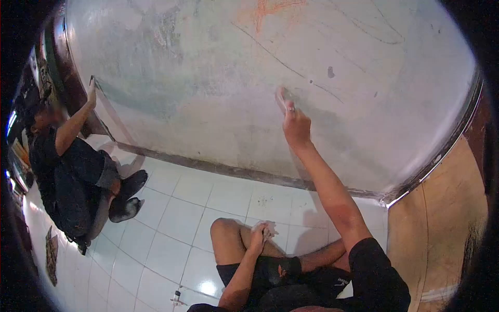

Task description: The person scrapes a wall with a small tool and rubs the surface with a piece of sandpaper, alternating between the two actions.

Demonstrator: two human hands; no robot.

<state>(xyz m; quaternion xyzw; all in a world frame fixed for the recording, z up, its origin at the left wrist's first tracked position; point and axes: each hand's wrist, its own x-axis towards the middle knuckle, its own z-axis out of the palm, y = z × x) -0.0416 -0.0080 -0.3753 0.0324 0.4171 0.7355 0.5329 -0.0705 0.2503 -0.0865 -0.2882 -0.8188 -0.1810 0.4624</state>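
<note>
My right hand [297, 127] is stretched out to the wall [208, 93], its fingers closed and a ring on one of them. A pale, pinkish, narrow shape [281, 99] sticks up from the fingers against the wall; I cannot make out what it is. Lower down, my left hand [259, 238] rests by my bent knee with the fingers curled. Something greyish white shows at its fingertips, either dust or a small piece. The wall is patchy grey, with an orange smear [273, 9], a long dark scratch and small dark spots around my right hand.
At the left, another person [73, 182] squats in dark clothes, an arm raised to the wall with a small dark item in the hand. White floor tiles [171, 218] run below the wall. A brown wooden panel [436, 213] stands at the right. A small bottle-like object [176, 296] is near me.
</note>
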